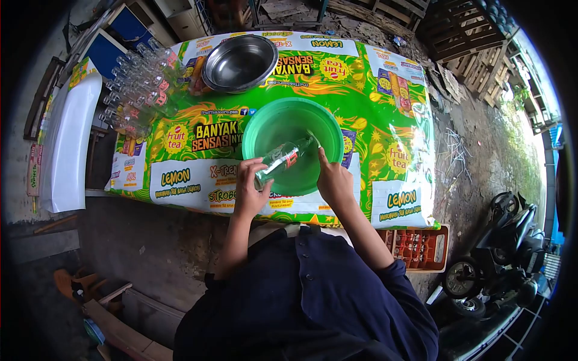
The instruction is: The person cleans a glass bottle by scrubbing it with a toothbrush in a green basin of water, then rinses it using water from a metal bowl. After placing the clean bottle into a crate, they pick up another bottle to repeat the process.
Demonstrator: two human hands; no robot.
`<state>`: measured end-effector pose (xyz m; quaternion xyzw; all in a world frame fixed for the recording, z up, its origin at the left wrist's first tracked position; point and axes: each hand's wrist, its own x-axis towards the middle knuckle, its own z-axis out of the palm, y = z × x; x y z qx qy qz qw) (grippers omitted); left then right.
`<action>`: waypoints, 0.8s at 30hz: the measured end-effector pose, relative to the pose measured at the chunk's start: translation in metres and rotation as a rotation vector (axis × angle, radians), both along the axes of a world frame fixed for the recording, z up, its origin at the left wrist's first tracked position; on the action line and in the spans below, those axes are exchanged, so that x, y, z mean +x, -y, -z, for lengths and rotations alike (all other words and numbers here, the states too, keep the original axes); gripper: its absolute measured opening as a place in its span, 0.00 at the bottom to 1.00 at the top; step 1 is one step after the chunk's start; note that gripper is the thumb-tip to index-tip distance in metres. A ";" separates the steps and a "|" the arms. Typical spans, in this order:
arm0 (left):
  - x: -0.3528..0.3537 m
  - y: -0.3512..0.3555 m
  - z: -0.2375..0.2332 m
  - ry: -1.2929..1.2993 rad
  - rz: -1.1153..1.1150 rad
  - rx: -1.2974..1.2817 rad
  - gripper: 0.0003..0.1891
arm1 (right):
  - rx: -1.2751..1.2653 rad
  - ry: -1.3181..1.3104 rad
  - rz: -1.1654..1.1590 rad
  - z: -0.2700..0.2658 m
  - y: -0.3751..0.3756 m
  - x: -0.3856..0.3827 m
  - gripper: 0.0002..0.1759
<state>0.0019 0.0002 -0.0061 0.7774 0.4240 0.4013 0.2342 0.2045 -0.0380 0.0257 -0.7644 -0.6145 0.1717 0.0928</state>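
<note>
A clear glass bottle (282, 161) with a red label lies tilted over the green basin (253, 129). My left hand (253, 183) is wrapped round one end of it, at the basin's near left edge. Over the basin's right side, my right hand (333, 177) is closed on a thin, light-coloured tool (314, 139), whose tip is close to the bottle's other end. Whether the tip touches the bottle, I cannot tell. The basin stands on a table with a printed green cover (373, 126).
Several glass bottles (141, 90) stand at the table's back left, beside a metal bowl (240, 63). A red crate (421, 246) is below the table's near right edge. Motorbikes (500, 253) stand further right, and a wooden chair (78, 289) is at lower left.
</note>
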 end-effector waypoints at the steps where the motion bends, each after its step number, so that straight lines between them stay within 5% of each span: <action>1: 0.002 0.001 -0.001 -0.012 -0.005 0.004 0.21 | 0.019 -0.004 -0.003 -0.002 -0.001 -0.002 0.31; 11: 0.015 0.007 0.008 0.029 -0.141 0.061 0.19 | 0.041 0.067 -0.043 0.008 0.000 0.007 0.34; 24: 0.013 0.009 0.006 -0.047 0.018 0.177 0.14 | 0.091 -0.074 -0.093 -0.007 0.012 -0.013 0.29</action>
